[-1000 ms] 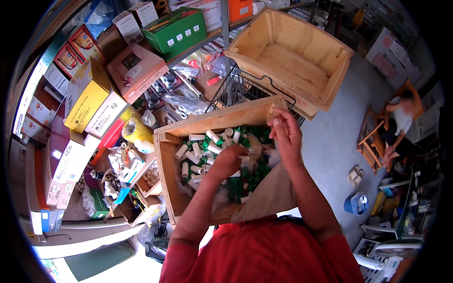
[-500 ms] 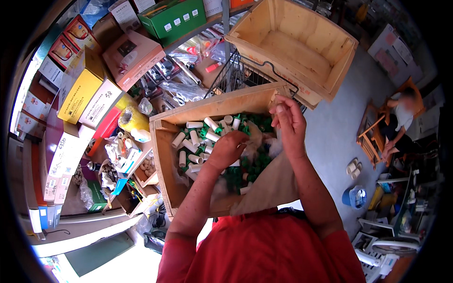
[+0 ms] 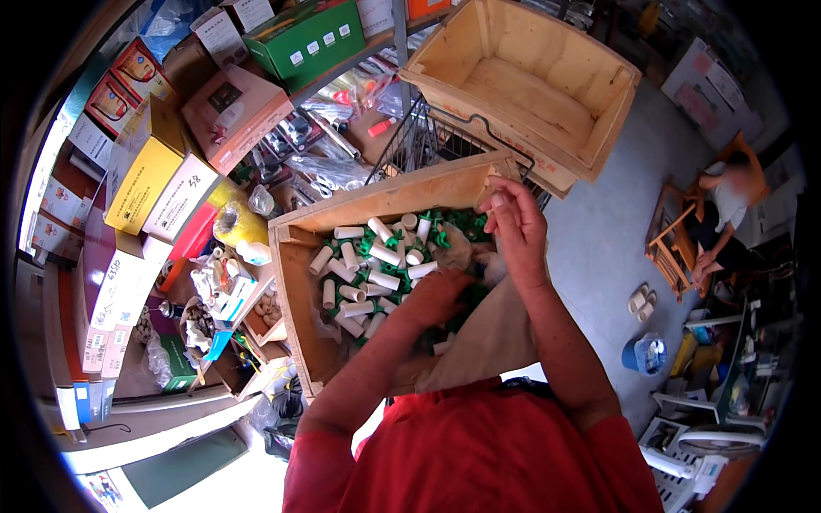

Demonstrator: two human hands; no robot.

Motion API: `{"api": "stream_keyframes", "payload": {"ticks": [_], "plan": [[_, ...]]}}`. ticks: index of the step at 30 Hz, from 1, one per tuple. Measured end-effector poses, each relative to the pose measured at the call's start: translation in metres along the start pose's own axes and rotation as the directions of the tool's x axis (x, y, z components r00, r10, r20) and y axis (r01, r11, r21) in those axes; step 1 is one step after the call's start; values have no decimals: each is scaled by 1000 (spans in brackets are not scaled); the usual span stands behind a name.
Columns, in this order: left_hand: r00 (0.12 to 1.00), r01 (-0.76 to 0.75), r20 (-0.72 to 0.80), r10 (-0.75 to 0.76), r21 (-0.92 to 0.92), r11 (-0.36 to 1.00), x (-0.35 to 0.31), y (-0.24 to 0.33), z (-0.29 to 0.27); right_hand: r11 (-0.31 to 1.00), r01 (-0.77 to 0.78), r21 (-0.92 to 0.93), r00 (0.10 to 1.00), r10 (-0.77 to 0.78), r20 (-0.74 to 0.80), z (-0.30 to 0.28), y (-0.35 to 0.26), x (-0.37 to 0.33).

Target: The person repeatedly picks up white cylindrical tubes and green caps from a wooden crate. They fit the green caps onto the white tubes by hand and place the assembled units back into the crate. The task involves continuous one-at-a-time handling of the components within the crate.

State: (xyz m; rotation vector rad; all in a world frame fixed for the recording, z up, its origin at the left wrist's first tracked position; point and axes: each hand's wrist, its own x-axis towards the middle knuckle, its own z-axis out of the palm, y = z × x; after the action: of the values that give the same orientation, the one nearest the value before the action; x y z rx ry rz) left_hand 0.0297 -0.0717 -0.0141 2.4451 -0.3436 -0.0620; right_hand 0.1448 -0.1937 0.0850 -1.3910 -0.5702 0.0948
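Observation:
A wooden box (image 3: 286, 282) stands in front of me, holding several short white tubes (image 3: 385, 255) with green plastic pieces (image 3: 466, 224) around and under them. My left hand (image 3: 438, 297) reaches down into the middle of the box; its fingers are hidden among the green pieces. At the right rim, my right hand (image 3: 516, 229) is raised with fingers curled and thumb close to them; what they pinch, if anything, I cannot make out. Beige sheeting (image 3: 479, 346) hangs over the near right corner, and crumpled clear plastic (image 3: 457, 248) lies between the hands.
A second wooden box (image 3: 547, 94) rests beyond on a black wire basket (image 3: 410, 141). Cartons (image 3: 312, 43) and packaged goods crowd the shelves at left. On the right, a person (image 3: 727, 201) sits on a wooden chair near slippers (image 3: 641, 302) and a blue bin (image 3: 646, 355).
My left hand has moved right and nearer to me, deeper among the green pieces, uncovering more white tubes. My right hand stays near the rim, slightly shifted.

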Motion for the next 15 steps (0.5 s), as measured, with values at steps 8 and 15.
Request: {"api": "stream_keyframes", "payload": {"ticks": [8,15], "plan": [[992,114,42,-119,111,987,3,-3,-6,1000,-12,-9,1000,12,2,1,-2,-1],[984,107,-140,-109,-24,994,3,-13,9,1000,-17,-2,1000,17,20,-1,0,-1]]}}
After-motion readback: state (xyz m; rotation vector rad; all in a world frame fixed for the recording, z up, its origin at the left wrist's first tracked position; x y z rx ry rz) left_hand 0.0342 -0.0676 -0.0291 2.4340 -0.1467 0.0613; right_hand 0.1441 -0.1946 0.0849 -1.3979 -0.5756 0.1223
